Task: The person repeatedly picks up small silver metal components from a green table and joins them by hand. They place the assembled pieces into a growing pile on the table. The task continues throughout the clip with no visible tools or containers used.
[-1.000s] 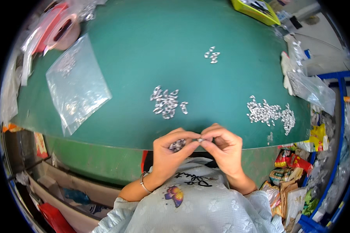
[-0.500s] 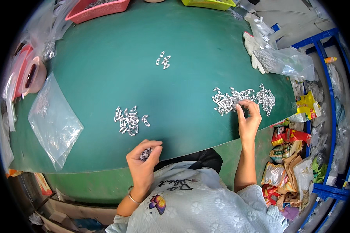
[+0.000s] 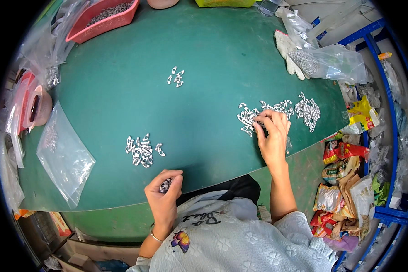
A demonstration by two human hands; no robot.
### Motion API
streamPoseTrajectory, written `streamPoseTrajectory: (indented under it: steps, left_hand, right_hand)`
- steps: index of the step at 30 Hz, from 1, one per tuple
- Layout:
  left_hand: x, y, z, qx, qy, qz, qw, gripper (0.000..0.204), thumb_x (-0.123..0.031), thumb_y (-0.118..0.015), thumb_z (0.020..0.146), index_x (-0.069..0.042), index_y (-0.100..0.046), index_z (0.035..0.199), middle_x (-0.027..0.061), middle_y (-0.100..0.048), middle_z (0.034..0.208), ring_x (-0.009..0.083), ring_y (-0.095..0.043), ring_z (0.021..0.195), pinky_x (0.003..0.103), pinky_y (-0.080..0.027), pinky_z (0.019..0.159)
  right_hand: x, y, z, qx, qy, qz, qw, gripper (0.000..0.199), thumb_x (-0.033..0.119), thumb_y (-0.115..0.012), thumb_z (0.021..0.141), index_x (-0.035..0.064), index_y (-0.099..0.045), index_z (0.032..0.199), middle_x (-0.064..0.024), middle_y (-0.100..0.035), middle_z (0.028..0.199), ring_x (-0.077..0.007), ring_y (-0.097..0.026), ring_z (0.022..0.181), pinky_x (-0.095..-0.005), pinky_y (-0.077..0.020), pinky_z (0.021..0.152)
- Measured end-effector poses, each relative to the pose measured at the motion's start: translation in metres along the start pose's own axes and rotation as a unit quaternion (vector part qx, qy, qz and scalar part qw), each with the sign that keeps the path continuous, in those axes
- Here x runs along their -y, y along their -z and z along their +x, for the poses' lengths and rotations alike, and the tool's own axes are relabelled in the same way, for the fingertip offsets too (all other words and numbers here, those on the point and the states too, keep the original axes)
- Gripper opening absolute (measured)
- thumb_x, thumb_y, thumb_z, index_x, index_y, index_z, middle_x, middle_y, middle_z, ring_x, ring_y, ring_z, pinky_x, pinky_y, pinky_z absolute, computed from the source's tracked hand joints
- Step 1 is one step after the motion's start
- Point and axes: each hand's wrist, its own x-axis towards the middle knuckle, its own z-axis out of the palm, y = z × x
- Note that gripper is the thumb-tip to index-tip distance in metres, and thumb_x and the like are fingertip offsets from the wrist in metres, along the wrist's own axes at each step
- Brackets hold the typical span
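My left hand (image 3: 164, 191), at the table's near edge, is curled around a handful of small silver lobster clasps (image 3: 165, 185). Just beyond it lies a small heap of the same clasps (image 3: 142, 152). On the right, my right hand (image 3: 273, 133) reaches into a larger spread of clasps (image 3: 248, 119), thumb and fingertips drawn together. Whatever is between those fingertips is too small to make out, and the hand hides part of the pile. Farther right the spread runs into a denser cluster (image 3: 308, 112). A few clasps (image 3: 177, 77) lie apart near the middle of the table.
The green table (image 3: 204, 131) carries a flat clear bag (image 3: 67, 154) at left and a pink basket (image 3: 105, 20) of metal parts at the far left. A white glove (image 3: 288, 52) and a clear bag of parts (image 3: 331, 63) lie far right, beside blue shelving (image 3: 380, 68).
The view has shifted slightly. My right hand has moved left over the pile, with its fingertips now at the pile's left part. My left hand stays closed around its clasps.
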Motion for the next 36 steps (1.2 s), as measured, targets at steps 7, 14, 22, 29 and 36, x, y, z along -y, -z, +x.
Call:
streamPoseTrajectory:
  steps: [7, 14, 22, 29, 36]
  left_hand:
    - [-0.004, -0.003, 0.001, 0.011, 0.002, 0.018, 1.000, 0.008, 0.003, -0.061, 0.078, 0.003, -0.063, 0.085, 0.0004, -0.051, 0.070, 0.0033, -0.041, 0.054, 0.016, -0.031, 0.045]
    - [-0.020, -0.021, 0.001, 0.090, -0.088, 0.051, 0.991, 0.015, 0.006, -0.063, 0.072, 0.003, -0.063, 0.086, 0.0008, -0.050, 0.068, 0.0047, -0.042, 0.058, 0.018, -0.031, 0.049]
    - [-0.024, -0.017, 0.000, 0.105, -0.181, 0.062, 0.976, 0.021, 0.005, -0.070, 0.067, -0.001, -0.066, 0.087, 0.0011, -0.051, 0.063, 0.0055, -0.044, 0.056, 0.021, -0.034, 0.049]
    - [-0.024, -0.013, -0.001, 0.102, -0.189, 0.071, 0.974, 0.019, 0.006, -0.068, 0.068, 0.000, -0.067, 0.086, 0.0015, -0.052, 0.064, 0.0053, -0.045, 0.056, 0.019, -0.033, 0.049]
    - [-0.025, -0.010, -0.004, 0.106, -0.144, 0.025, 0.984, 0.017, 0.007, -0.065, 0.070, 0.002, -0.066, 0.087, 0.0028, -0.054, 0.065, 0.0060, -0.046, 0.058, 0.019, -0.035, 0.050]
  right_hand:
    - [0.027, 0.012, -0.007, 0.055, -0.200, 0.478, 0.854, 0.013, -0.001, -0.060, 0.080, -0.0009, -0.061, 0.093, -0.0066, -0.062, 0.086, -0.0129, -0.056, 0.080, -0.0251, -0.0437, 0.073]
    - [0.079, 0.010, -0.031, 0.223, -0.217, 0.732, 0.606, 0.015, -0.002, -0.056, 0.083, -0.0045, -0.057, 0.098, -0.0091, -0.061, 0.092, -0.0147, -0.057, 0.086, -0.0259, -0.0450, 0.077]
    - [0.101, 0.011, -0.037, 0.270, -0.270, 0.769, 0.513, 0.016, 0.000, -0.054, 0.085, -0.0045, -0.055, 0.100, -0.0102, -0.060, 0.095, -0.0151, -0.057, 0.087, -0.0277, -0.0458, 0.078]
    - [0.109, 0.014, -0.037, 0.250, -0.223, 0.744, 0.578, 0.016, -0.005, -0.055, 0.082, -0.0059, -0.056, 0.098, -0.0105, -0.059, 0.092, -0.0156, -0.057, 0.086, -0.0279, -0.0456, 0.077]
    - [0.118, 0.018, -0.037, 0.198, -0.130, 0.673, 0.700, 0.028, -0.015, -0.062, 0.070, -0.0068, -0.059, 0.097, -0.0111, -0.059, 0.089, -0.0148, -0.050, 0.077, -0.0264, -0.0409, 0.067]
